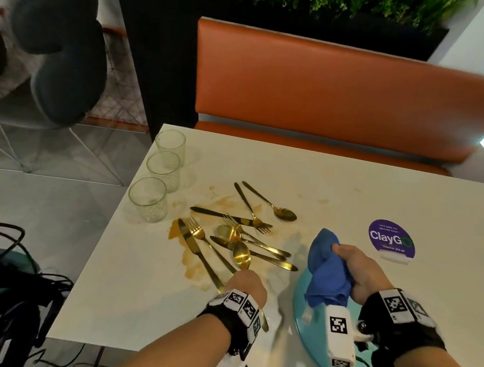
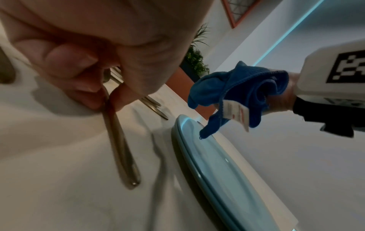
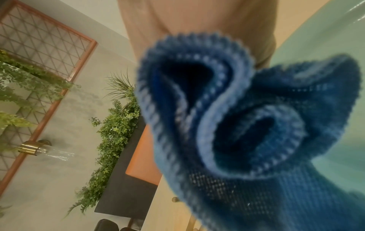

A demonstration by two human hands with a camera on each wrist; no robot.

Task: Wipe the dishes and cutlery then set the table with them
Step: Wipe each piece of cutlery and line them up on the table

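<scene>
A pile of gold cutlery (image 1: 238, 231) lies in the middle of the white table (image 1: 413, 203), over a brown sauce smear (image 1: 192, 262). My left hand (image 1: 249, 283) pinches the thin handle of one gold spoon (image 1: 241, 254) between thumb and fingertips (image 2: 118, 93); the handle's end (image 2: 134, 182) rests low over the table. My right hand (image 1: 357, 272) grips a bunched blue cloth (image 1: 327, 271) (image 2: 242, 90) (image 3: 237, 125) just above a teal plate (image 1: 309, 348) (image 2: 217, 168) at the table's near edge.
Three clear glasses (image 1: 147, 198) stand in a row along the table's left edge. A purple ClayGo sign (image 1: 391, 238) stands at the right. An orange bench (image 1: 336, 88) lies beyond the table, a grey chair (image 1: 65, 51) to the left, cables (image 1: 13, 278) at lower left.
</scene>
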